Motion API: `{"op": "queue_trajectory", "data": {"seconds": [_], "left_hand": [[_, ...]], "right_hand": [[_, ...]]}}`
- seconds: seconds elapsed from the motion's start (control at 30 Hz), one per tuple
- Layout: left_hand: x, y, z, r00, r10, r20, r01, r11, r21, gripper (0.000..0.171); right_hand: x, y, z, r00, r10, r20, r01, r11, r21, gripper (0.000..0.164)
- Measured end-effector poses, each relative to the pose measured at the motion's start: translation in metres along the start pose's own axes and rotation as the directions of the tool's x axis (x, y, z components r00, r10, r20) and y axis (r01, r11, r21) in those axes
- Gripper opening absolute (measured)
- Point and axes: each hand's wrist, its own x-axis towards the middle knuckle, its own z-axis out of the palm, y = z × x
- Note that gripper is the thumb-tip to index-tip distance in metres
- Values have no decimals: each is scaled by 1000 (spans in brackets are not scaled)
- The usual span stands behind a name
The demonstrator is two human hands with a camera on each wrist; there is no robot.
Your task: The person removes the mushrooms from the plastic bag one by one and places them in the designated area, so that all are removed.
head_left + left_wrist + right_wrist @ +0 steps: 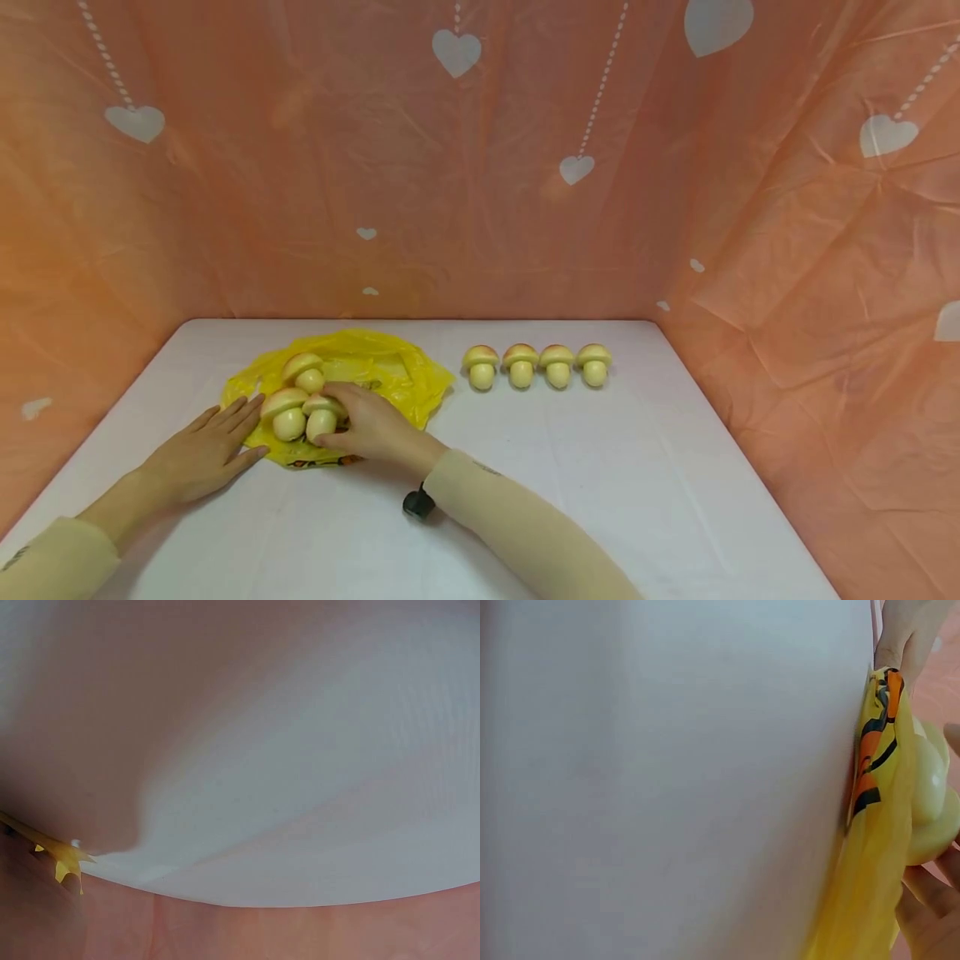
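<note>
Pale yellow, the pinched mushroom [321,423] is over the crumpled plastic bag [427,379], held between thumb and fingers of the right hand [371,425]; being smooth and round, it could slip, or knock the two mushrooms [288,423] crowding it. The left hand [202,454] lies flat, fingers straight, at the bag's edge, perhaps blocking leftward movement, while four mushrooms [521,373] line the surface [570,483] farther right.

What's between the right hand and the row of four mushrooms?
In the head view, the right part of the yellow bag, then a narrow bare strip of white table.
</note>
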Motion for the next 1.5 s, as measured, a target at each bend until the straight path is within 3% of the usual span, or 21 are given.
{"op": "queue_trajectory", "data": {"seconds": [0.2, 0.47, 0.8, 1.13, 1.5], "left_hand": [[0, -2, 1, 1000, -10, 17, 10, 1000, 1, 75], [0, -2, 2, 1000, 0, -3, 0, 1000, 14, 75], [4, -4, -2, 999, -11, 33, 11, 1000, 2, 76], [5, -3, -4, 1000, -8, 29, 9, 1000, -7, 75], [3, -3, -2, 1000, 2, 7, -2, 1000, 3, 74]], "right_hand": [[7, 2, 4, 999, 49, -3, -49, 998, 42, 73], [11, 1, 7, 998, 56, -24, -54, 993, 102, 70], [9, 2, 8, 997, 59, -42, -55, 994, 98, 69], [1, -5, -4, 996, 65, -61, -58, 992, 113, 71], [-18, 0, -21, 991, 27, -135, 6, 972, 237, 72]]}}
